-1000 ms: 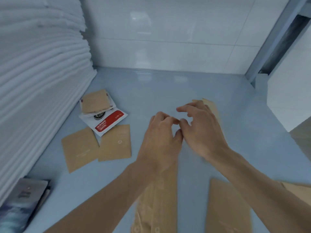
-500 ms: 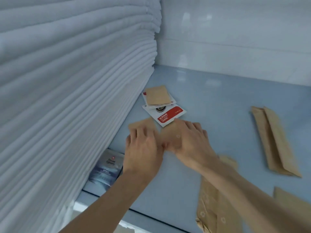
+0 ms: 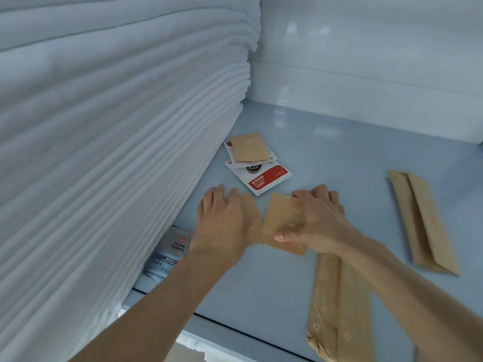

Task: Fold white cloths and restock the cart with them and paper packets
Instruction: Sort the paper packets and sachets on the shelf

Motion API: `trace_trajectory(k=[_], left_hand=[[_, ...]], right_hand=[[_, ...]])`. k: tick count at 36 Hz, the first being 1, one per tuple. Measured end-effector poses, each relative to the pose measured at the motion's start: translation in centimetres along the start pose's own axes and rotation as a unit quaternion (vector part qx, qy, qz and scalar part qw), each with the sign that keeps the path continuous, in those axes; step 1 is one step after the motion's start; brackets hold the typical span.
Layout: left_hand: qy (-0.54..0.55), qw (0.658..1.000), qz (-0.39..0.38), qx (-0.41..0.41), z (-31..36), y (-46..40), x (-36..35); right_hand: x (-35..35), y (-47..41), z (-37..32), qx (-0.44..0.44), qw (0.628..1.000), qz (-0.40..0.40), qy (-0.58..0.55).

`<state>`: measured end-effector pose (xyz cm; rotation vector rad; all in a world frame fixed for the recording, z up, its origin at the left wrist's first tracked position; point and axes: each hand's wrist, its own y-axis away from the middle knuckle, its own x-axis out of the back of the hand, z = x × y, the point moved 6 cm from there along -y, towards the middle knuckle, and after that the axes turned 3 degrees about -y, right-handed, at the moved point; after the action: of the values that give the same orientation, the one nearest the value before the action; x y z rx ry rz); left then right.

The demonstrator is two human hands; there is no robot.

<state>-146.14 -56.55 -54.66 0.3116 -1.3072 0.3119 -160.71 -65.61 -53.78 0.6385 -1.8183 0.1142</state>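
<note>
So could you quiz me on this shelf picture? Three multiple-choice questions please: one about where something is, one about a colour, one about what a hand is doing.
1. Where is the stack of white cloths?
A. along the left side of the shelf
B. at the right edge
C. on top of the long packets

2. What colour is the band on the white sachet lying above the hands?
A. green
B. red
C. black

3. What is the right hand doing?
A. hanging idle in the air
B. gripping a cloth
C. holding a square brown packet

Answers:
1. A, the folded pile fills the left of the view, next to the blue shelf.
2. B, a red band with white print runs across it.
3. C, its thumb and fingers are closed on the packet's right part, while the left hand rests flat on a neighbouring packet.
</note>
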Motion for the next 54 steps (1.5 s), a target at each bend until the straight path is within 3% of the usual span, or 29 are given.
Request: trace_trajectory(k=[3,8,10,13,17,19,21,23,25,28,32,35,39,42,47,54], left_hand=[[-0.050,0.998,-0.030,0.008,0.0,-0.9,0.2],[-0.050,0.996,-0.073,0.029,0.5,-1.6,0.7],[-0.020,0.999,-0.034,0.028,0.8,-1.7,1.6],[0.132,0.990,0.043,0.039,0.9,-0.8,3.3],[0.264,0.953,0.145,0.025,2.3,1.3,6.0],[0.321,0.934,0.159,0.010,3.5,2.1,6.8],[0.407,0.903,0.139,-0.004,5.0,2.8,6.8],[0.519,0.850,0.086,-0.010,6.9,3.3,6.2],[0.577,0.816,0.026,-0.005,9.2,3.8,5.2],[0.608,0.791,-0.064,0.025,12.5,4.2,3.2],[0.610,0.775,-0.164,0.012,17.1,5.7,0.6],[0.614,0.757,-0.222,-0.001,20.0,7.0,-0.8],[0.629,0.733,-0.260,0.002,22.4,8.1,-2.1],[0.619,0.732,-0.285,-0.003,23.7,8.9,-3.2],[0.590,0.746,-0.307,-0.044,25.3,9.7,-4.3],[0.545,0.787,-0.279,-0.074,26.6,9.9,-4.5]], right_hand=[[0.6,0.5,0.8,0.008,0.993,0.050,-0.106],[1.9,1.1,3.0,0.001,0.947,0.165,-0.275],[2.3,1.7,3.9,-0.019,0.911,0.187,-0.366],[2.6,2.8,5.9,-0.073,0.851,0.219,-0.472],[4.0,4.6,8.7,-0.103,0.785,0.293,-0.537],[5.9,6.0,10.1,-0.091,0.766,0.348,-0.532],[8.2,7.9,11.8,-0.073,0.744,0.402,-0.528],[10.1,9.7,13.5,-0.060,0.725,0.427,-0.537],[11.3,11.3,15.0,-0.044,0.718,0.419,-0.554],[11.7,13.1,16.4,-0.017,0.708,0.382,-0.594],[11.3,15.3,17.3,0.025,0.722,0.350,-0.596],[10.4,16.6,17.5,0.060,0.732,0.276,-0.620],[8.6,18.6,18.5,0.039,0.850,0.227,-0.473],[8.0,20.0,19.3,0.052,0.895,0.240,-0.373],[7.4,21.4,21.9,0.002,0.909,0.219,-0.353],[6.7,21.8,24.4,-0.053,0.885,0.190,-0.421]])
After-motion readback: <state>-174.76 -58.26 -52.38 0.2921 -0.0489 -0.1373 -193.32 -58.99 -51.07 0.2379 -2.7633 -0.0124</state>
